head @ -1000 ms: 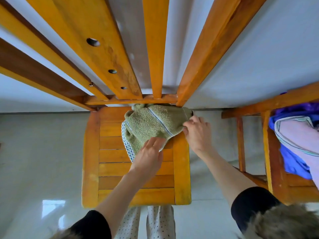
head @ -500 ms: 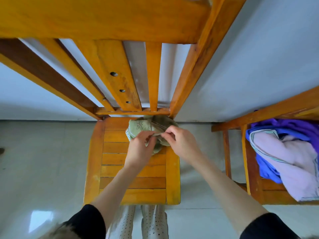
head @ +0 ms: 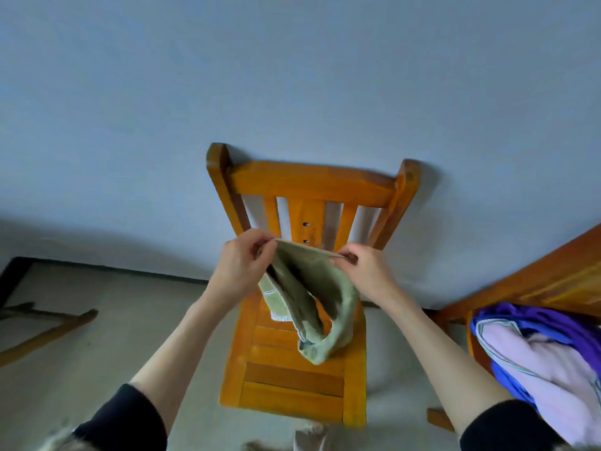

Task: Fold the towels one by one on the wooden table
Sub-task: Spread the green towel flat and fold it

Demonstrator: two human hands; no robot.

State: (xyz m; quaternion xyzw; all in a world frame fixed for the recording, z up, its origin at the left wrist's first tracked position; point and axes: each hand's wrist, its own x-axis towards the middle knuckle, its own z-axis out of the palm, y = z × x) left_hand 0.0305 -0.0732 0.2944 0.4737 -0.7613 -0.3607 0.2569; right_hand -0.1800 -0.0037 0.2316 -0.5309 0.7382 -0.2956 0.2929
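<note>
A small olive-green towel [head: 312, 301] hangs in the air above the slatted seat of a wooden chair [head: 292, 379]. My left hand [head: 242, 266] pinches one top corner and my right hand [head: 366, 271] pinches the other, so the top edge is stretched between them. The towel's lower part droops in a loop that reaches down near the seat. A white patterned strip shows on its left underside.
A second wooden chair [head: 553, 281] at the right holds a pile of purple, blue and pale pink cloths [head: 546, 356]. Behind the chairs is a plain wall. A wooden frame [head: 42, 333] lies on the pale floor at the left.
The towel lay bunched at the back of the seat; both hands took its edge and lifted it up clear of the seat. The view has pulled back from the chair.
</note>
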